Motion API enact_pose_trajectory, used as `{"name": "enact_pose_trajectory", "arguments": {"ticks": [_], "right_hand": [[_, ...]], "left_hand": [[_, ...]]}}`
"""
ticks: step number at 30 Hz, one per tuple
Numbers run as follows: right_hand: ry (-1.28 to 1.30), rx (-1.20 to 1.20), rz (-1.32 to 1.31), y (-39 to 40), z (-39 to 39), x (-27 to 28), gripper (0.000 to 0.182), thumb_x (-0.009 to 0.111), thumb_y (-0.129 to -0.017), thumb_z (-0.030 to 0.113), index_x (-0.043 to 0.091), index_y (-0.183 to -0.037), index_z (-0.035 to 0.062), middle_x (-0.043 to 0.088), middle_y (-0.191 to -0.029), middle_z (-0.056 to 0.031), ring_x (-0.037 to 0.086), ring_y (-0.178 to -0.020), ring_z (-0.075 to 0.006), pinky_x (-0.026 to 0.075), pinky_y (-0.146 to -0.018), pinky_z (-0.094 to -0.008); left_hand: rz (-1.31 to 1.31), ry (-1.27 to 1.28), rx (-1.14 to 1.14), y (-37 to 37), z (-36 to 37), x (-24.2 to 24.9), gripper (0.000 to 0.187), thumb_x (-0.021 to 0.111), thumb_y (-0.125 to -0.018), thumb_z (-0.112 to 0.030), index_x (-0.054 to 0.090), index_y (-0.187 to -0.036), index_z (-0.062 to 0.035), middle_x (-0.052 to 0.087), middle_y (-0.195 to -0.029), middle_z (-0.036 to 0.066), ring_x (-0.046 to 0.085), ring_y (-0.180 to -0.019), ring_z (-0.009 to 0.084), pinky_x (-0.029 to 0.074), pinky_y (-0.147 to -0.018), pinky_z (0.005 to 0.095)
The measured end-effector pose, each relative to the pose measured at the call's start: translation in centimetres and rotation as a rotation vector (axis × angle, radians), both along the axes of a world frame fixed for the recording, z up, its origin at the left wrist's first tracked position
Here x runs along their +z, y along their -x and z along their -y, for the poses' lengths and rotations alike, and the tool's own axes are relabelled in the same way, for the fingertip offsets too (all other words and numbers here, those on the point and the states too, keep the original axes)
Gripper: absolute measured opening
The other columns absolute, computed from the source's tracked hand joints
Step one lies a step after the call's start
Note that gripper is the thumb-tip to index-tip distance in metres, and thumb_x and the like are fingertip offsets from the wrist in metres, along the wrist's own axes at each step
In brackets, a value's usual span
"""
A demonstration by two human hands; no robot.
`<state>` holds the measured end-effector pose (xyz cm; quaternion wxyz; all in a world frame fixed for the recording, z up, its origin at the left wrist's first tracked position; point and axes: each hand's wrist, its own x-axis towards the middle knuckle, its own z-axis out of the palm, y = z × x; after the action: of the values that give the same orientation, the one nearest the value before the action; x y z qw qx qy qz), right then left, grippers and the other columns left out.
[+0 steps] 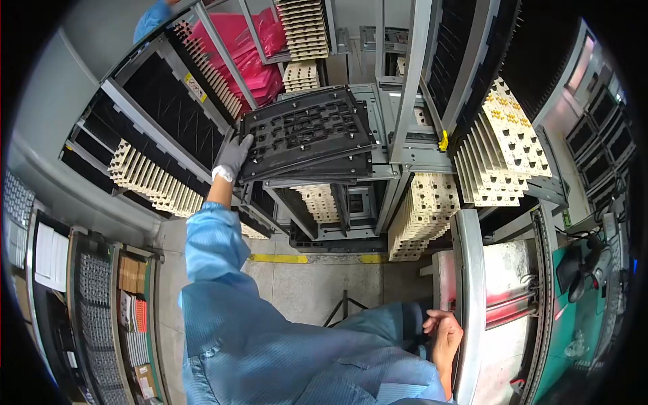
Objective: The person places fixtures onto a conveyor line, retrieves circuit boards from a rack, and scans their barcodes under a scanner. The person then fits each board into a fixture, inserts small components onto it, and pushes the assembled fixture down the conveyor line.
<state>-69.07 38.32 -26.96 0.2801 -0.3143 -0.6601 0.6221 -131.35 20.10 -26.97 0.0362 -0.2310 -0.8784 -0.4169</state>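
My left hand [233, 156], in a pale glove, grips the left edge of a black tray [304, 125] with cut-out pockets and small metal studs. This tray lies slightly askew on other black trays, on top of a metal rack [387, 166]. The fingers under its edge are hidden. My right hand [444, 334] is bare and held low, beside the grey metal rail [470, 270] of a machine. Its fingers are curled in, and nothing shows in them.
Cream perforated panels [422, 212] stand in slotted racks on several sides. Pink plastic bags [250, 61] lie behind the left rack. A yellow clip [443, 140] sits on the right frame. At lower left is a shelf [115, 297] with boxes. A blue sleeve [152, 20] of another person shows at the top.
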Motion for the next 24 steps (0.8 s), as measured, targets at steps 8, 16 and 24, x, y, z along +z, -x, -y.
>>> {"name": "enact_pose_trajectory", "arguments": {"ticks": [8, 16, 24], "right_hand": [[0.029, -0.023, 0.015, -0.5, 0.8, 0.1, 0.04, 0.042, -0.104, 0.03, 0.065, -0.101, -0.0028, 0.061, -0.073, -0.0048, 0.054, -0.064, -0.0089, 0.044, -0.06, -0.0222], [-0.06, -0.014, 0.039, -0.9, 0.5, 4.2, 0.02, 0.051, -0.098, 0.011, 0.067, -0.101, -0.0019, 0.066, -0.082, -0.0075, 0.061, -0.072, -0.0121, 0.049, -0.068, -0.026], [-0.087, -0.126, -0.387, -5.8, -1.1, 9.1, 0.076, 0.03, -0.1, 0.054, 0.019, -0.149, -0.0021, 0.035, -0.147, -0.0219, 0.029, -0.14, -0.0294, 0.026, -0.114, -0.0389]], "left_hand": [[0.2, -0.651, -0.066, -8.9, 0.2, 6.4, 0.047, 0.058, -0.095, -0.03, 0.053, -0.127, 0.0047, 0.062, -0.112, 0.009, 0.057, -0.101, 0.0123, 0.044, -0.089, 0.0274], [0.4, -0.963, -0.148, -24.0, 5.8, 6.8, 0.066, 0.045, -0.098, -0.046, 0.032, -0.147, -0.004, 0.043, -0.144, 0.013, 0.042, -0.131, 0.0271, 0.034, -0.11, 0.0415], [1.06, -0.962, -0.912, -32.2, -5.7, 3.8, 0.051, 0.041, -0.102, -0.039, 0.039, -0.143, -0.0078, 0.047, -0.14, 0.008, 0.05, -0.12, 0.0225, 0.043, -0.1, 0.0355]]}}
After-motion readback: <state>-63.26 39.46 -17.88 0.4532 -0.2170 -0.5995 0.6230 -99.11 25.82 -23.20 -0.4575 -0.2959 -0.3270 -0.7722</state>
